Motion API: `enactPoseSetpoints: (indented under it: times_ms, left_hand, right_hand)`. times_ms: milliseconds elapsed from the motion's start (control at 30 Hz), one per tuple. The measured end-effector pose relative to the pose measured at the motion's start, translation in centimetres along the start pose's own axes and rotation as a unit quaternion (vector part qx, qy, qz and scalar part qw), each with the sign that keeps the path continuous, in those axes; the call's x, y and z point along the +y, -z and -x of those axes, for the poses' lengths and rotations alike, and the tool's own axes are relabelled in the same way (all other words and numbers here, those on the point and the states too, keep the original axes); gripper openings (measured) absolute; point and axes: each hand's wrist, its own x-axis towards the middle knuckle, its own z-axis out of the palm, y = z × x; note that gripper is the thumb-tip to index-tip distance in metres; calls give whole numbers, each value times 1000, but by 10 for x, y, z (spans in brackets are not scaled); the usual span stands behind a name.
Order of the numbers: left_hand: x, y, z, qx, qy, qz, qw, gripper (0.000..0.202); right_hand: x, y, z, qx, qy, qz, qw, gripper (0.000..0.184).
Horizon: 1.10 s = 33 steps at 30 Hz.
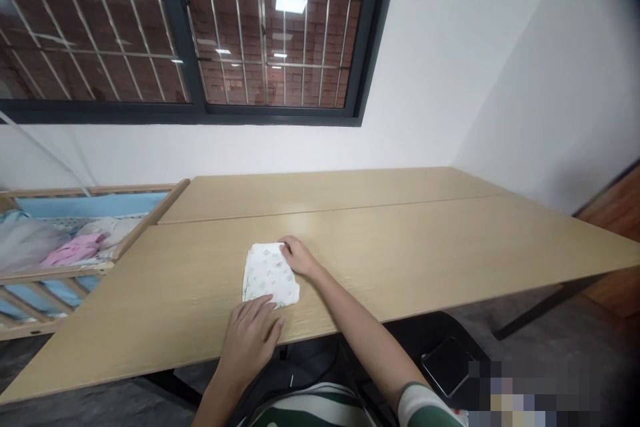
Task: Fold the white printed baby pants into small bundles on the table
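A folded white cloth [270, 273] with a small pale print lies flat on the wooden table [400, 240], near its front edge. It could be a small garment, but the folds hide its shape. My right hand [299, 257] is at the cloth's far right corner, its fingers curled and closed on the edge with the thumb on top. At the near left edge, my left hand [250, 333] lies with its fingers stretched out, the tips resting on the cloth.
To the left stands a wooden cot [55, 273] with blue lining, holding a pink cloth [75, 249] and pale bedding. A barred window [270, 27] is in the wall behind the table. Below the table's front edge, a dark phone-like device [447, 365] lies on a black seat.
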Motion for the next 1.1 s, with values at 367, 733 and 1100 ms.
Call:
enactPoseSetpoints:
  times_ms: [367,733,1100]
  left_hand:
    - [16,-15,9,25,17,-44,999,31]
    - [20,-14,17,-12,29,-91,995,30]
    - [15,-21,11,28,2,-70,997,34]
  right_hand:
    - [-40,17,10,-4,45,16,999,37]
    - [-107,-14,52,-375,189,-110,901,48]
    - [-27,-15,-20,-258,160,44,952,51]
